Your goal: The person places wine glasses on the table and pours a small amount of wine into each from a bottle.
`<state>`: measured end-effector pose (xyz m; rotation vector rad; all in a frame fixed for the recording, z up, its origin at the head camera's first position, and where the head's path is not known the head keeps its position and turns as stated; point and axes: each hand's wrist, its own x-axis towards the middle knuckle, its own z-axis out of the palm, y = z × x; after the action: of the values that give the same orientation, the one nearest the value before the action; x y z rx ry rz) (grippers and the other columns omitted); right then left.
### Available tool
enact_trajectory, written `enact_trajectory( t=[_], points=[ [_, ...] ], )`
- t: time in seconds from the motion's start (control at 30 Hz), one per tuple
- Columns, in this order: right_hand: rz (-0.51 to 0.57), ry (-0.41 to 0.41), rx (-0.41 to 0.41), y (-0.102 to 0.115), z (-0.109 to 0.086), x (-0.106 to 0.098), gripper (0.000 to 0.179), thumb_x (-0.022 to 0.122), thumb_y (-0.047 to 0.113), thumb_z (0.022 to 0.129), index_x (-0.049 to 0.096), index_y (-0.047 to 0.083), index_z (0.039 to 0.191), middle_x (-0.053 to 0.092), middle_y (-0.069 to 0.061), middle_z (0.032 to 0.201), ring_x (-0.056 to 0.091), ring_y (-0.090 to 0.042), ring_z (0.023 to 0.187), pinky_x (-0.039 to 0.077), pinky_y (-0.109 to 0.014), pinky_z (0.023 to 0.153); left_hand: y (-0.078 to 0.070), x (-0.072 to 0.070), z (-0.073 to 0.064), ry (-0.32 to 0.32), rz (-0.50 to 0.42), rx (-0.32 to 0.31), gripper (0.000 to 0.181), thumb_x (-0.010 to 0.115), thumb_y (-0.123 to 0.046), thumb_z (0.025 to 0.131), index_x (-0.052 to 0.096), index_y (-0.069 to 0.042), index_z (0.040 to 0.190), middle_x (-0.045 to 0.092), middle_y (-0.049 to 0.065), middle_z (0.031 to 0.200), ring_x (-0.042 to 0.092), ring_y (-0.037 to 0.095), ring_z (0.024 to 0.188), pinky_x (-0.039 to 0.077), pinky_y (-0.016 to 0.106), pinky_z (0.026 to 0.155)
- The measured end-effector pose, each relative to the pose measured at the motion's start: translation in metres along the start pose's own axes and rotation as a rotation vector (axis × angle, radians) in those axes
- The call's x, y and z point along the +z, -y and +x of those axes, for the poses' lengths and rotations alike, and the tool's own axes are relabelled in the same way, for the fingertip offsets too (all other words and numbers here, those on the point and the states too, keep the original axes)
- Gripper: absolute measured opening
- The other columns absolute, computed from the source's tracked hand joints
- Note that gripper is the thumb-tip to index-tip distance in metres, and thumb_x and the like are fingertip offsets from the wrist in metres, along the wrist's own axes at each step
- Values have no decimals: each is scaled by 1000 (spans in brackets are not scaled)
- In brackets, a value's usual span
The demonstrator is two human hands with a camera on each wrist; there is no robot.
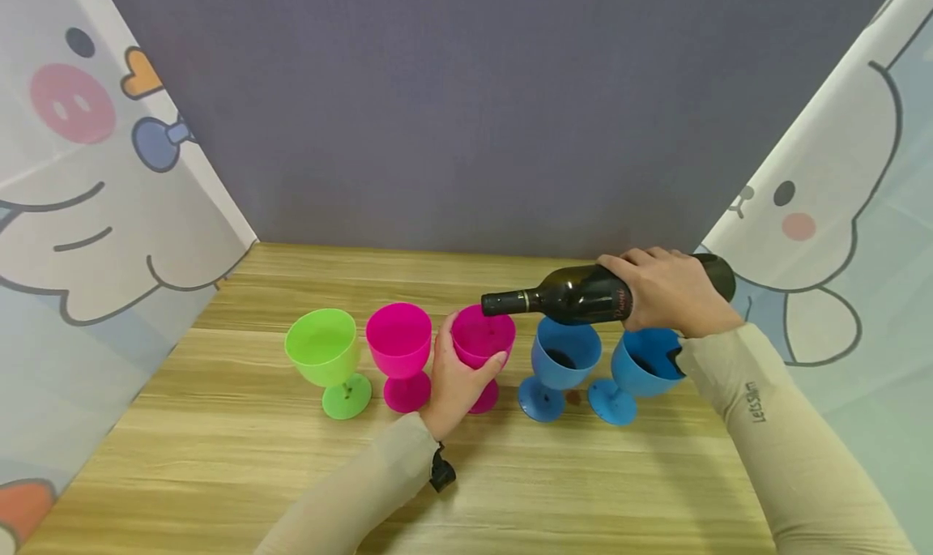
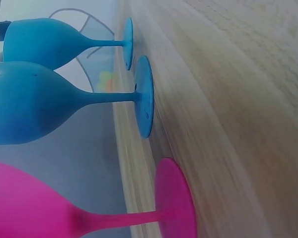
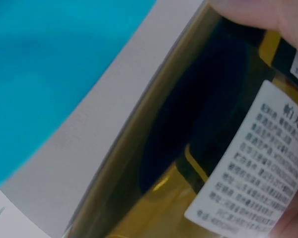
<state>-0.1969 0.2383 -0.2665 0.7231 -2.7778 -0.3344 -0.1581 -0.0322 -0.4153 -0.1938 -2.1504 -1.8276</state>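
A plain grey backdrop [image 1: 466,117] spans the far side, and panels printed with cartoon animals flank me, a left panel [image 1: 95,239] and a right panel [image 1: 867,296]. Before me lies a wood-grain table [image 1: 568,490]. My dark glass wine bottle [image 1: 576,296] lies almost level in the air over the right part of the row, its neck pointing left and its mouth over the right pink goblet [image 1: 477,340]. My right hand [image 1: 666,292] is clamped round the bottle's body, near its base.

Five stemmed plastic goblets stand in a row: a green goblet [image 1: 324,352] at the far left end, the left pink goblet [image 1: 398,344], the right pink one, the left blue goblet [image 1: 554,377] and the right blue goblet [image 1: 634,381]. Both blue ones hold dark liquid. My left hand [image 1: 459,377] curls round the right pink goblet's bowl, thumb on its near side.

Smaller are the bottle's white printed label [image 3: 253,173], a black wrist device [image 1: 441,470] at my left cuff, and a brownish spot [image 1: 573,397] between the blue feet.
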Motion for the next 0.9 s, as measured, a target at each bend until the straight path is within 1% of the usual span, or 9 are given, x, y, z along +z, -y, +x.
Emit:
enact_trajectory(
  t=[0.2, 0.37, 0.57, 0.73, 0.9],
  points=[
    [1, 13, -3, 2, 1, -1, 86, 86, 28, 57, 54, 6, 132, 60, -24, 116, 57, -45, 100, 46, -62, 86, 1, 0, 0, 8, -7, -1, 81, 79, -22, 74, 34, -4, 139, 49, 13, 127, 51, 31, 112, 52, 45, 86],
    [-9, 6, -11, 2, 1, 0, 86, 87, 29, 56, 54, 6, 132, 61, -23, 115, 58, -44, 98, 48, -61, 83, 1, 0, 1, 20, -35, -17, 81, 79, -20, 75, 33, -5, 141, 48, 12, 129, 51, 29, 113, 52, 44, 87],
    [0, -11, -18, 3, 1, 2, 85, 86, 30, 55, 55, 6, 131, 61, -22, 114, 59, -44, 96, 49, -60, 81, 3, 1, -1, 8, -25, -36, 84, 79, -20, 75, 31, -5, 142, 47, 13, 130, 49, 30, 115, 52, 46, 87],
    [10, -24, -15, 3, 1, 4, 84, 85, 29, 56, 55, 6, 130, 61, -22, 113, 59, -43, 96, 49, -60, 81, 4, 2, -1, 0, -28, -34, 83, 79, -19, 74, 32, -6, 141, 48, 12, 129, 49, 30, 114, 52, 45, 86],
    [5, -44, -22, 1, 0, 4, 83, 85, 28, 56, 56, 6, 130, 62, -22, 113, 59, -43, 96, 49, -59, 81, 5, 3, 0, -17, -9, -23, 82, 79, -22, 73, 34, -7, 140, 48, 12, 127, 50, 30, 113, 53, 45, 85]
  ],
)
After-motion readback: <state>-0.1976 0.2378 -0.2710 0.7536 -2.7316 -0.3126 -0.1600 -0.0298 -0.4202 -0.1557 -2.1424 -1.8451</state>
